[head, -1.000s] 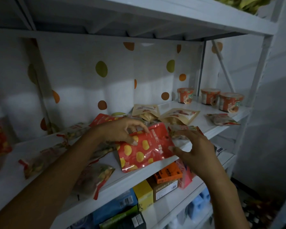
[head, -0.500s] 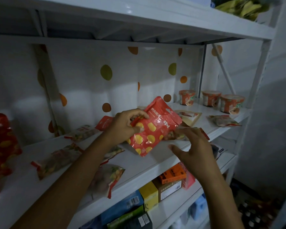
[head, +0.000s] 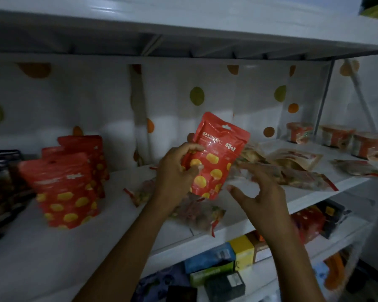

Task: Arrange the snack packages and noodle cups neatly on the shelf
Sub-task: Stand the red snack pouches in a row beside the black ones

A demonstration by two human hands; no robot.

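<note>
My left hand (head: 176, 168) grips a red snack pouch (head: 217, 155) with yellow spots and holds it upright above the white shelf (head: 92, 234). Just right of the pouch, my right hand (head: 258, 192) hovers with its fingers spread and loosely bent, holding nothing. Several matching red pouches (head: 63, 188) stand in a row at the left. Clear snack bags (head: 196, 212) lie flat under my hands. Brown pouches (head: 292, 158) lie further right, and three noodle cups (head: 336, 138) stand at the far right end.
Dark packages (head: 0, 184) stand at the far left edge. A shelf board (head: 183, 25) hangs close overhead. The lower shelf holds coloured boxes (head: 227, 260) and red bags (head: 308, 221). A spotted backing sheet (head: 196, 97) closes the rear.
My left hand lifted the red pouch off the shelf and stood it upright. The view swung left, bringing the row of red pouches into sight. My right hand came off the pouch.
</note>
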